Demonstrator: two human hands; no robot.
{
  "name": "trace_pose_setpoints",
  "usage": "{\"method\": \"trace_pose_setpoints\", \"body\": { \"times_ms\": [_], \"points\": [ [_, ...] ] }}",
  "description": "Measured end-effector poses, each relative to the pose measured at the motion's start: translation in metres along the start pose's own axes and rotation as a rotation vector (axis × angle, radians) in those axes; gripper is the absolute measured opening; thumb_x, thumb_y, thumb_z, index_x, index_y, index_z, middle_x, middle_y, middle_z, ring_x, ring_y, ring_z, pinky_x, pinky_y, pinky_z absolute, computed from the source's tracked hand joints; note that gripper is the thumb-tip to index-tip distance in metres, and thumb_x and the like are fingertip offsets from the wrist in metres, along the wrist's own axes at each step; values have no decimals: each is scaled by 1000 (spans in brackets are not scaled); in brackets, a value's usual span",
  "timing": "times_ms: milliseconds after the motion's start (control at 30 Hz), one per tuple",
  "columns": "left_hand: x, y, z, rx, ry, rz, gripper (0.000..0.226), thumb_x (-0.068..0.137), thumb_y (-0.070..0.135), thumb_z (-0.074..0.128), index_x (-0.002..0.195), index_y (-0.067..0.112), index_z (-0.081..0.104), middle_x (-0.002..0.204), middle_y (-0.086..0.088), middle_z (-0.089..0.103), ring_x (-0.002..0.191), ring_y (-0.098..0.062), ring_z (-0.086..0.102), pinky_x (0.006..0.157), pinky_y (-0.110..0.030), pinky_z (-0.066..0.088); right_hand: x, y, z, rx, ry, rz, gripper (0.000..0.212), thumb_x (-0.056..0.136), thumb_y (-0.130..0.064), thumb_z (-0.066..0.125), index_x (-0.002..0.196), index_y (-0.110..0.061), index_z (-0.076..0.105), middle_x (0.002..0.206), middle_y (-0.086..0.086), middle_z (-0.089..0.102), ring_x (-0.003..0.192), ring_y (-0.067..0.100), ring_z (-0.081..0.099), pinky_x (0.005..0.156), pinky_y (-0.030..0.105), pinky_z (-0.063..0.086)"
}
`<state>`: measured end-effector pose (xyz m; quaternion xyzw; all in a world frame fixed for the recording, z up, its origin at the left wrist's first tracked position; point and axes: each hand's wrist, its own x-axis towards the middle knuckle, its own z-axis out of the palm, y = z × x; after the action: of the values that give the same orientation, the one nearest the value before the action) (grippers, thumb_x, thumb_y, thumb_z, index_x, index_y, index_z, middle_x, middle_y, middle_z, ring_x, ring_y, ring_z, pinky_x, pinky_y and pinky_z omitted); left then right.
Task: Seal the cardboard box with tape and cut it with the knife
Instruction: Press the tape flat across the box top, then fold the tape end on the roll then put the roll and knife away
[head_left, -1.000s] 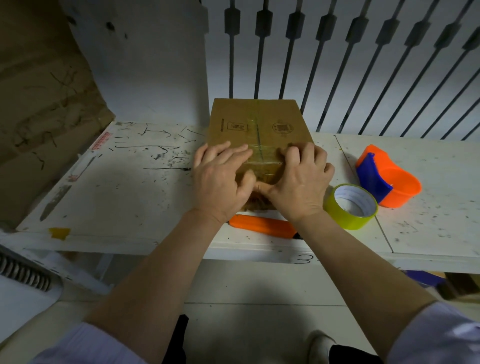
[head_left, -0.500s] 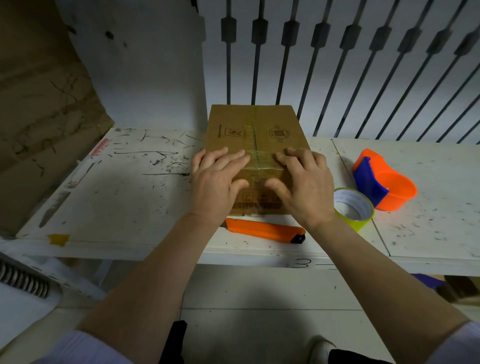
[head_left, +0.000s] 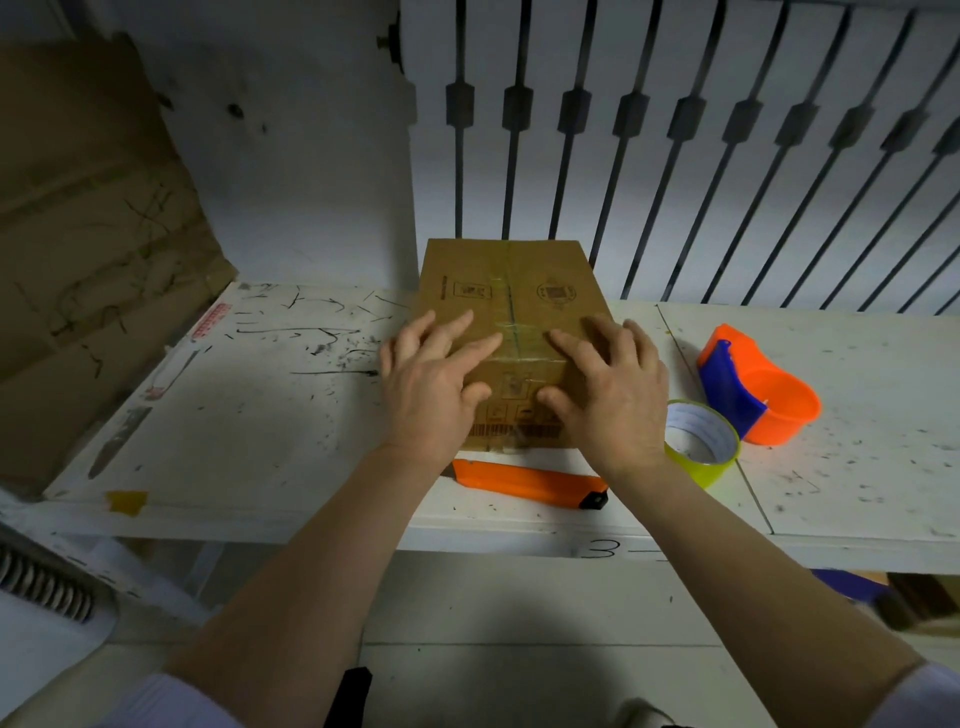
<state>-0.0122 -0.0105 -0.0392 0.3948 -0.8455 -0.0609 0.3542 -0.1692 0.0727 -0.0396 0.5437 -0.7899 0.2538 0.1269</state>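
Observation:
A flat brown cardboard box (head_left: 511, 291) lies on the white table (head_left: 260, 415), with clear tape along its centre seam and a strip across the middle. My left hand (head_left: 434, 387) rests flat on the box's left half, fingers spread. My right hand (head_left: 608, 389) lies flat on the right half, fingers pointing at the seam. An orange utility knife (head_left: 524, 480) sits on the table just in front of the box, partly under my wrists. A yellow-green tape roll (head_left: 701, 441) stands right of my right hand.
An orange and blue tape dispenser (head_left: 753, 384) sits further right on the table. A large cardboard sheet (head_left: 88, 260) leans at the left. Black railing bars (head_left: 675, 156) run behind the table. The table's front edge is close to my body.
Both hands slid apart over the tape, from bunched together at the box's near end to flat on either side of the seam. The knife is more exposed.

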Motion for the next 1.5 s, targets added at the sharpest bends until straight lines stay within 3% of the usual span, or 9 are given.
{"method": "trace_pose_setpoints", "body": {
  "times_ms": [100,233,933,1033,1133,1233,1333,1400,1500],
  "points": [
    [10,2,0,-9,-78,-65,54,79,18,67,129,33,51,143,3,47,137,-26,28,111,-46,30,9,-5,1,148,-70,153,57,83,-33,64,135,-39,42,154,8,21,136,31,32,103,47,43],
    [31,-4,5,-6,-121,-128,60,82,20,64,136,31,39,147,9,41,141,-18,22,112,-38,28,29,-6,4,176,-117,165,52,91,-23,53,138,-38,37,157,6,12,134,27,38,99,41,44],
    [66,-25,25,-14,-81,-116,58,82,16,64,136,26,43,147,8,41,142,-18,22,111,-41,29,65,-2,27,131,-102,109,49,95,-21,47,140,-37,35,156,8,15,133,31,39,103,40,42],
    [67,-20,22,40,-102,-121,62,83,15,63,139,24,38,149,4,39,143,-21,20,116,-48,22,63,-3,16,145,-178,121,58,94,-16,49,143,-39,26,159,6,6,134,32,38,104,40,42],
    [61,-11,19,116,-91,-94,69,85,13,60,144,25,25,152,1,33,145,-23,14,118,-51,7,56,0,5,142,-236,150,82,87,-5,55,146,-39,8,160,5,-3,123,35,49,91,41,50],
    [47,7,12,90,-16,-51,66,84,11,60,143,21,30,150,-2,37,144,-24,16,118,-50,4,42,11,-6,178,-157,191,74,87,-15,57,146,-29,14,157,9,12,121,33,50,90,42,50],
    [25,27,11,-5,30,-14,53,81,8,62,132,14,47,136,-6,53,136,-27,34,115,-51,23,19,31,-17,95,-135,253,56,86,-27,60,136,-15,37,139,10,42,121,27,49,90,41,50],
    [8,37,16,-76,20,-30,45,80,4,62,124,11,55,127,-9,59,129,-29,42,109,-47,34,1,46,-26,39,-183,318,50,83,-42,59,123,-14,49,125,8,55,115,25,52,84,43,53],
    [-19,48,23,-121,-41,-102,39,82,1,58,119,11,59,122,-9,61,122,-27,45,105,-37,37,-24,64,-35,-120,-318,381,60,78,-61,54,112,-12,57,117,8,61,112,29,50,79,40,48]
  ]
}}
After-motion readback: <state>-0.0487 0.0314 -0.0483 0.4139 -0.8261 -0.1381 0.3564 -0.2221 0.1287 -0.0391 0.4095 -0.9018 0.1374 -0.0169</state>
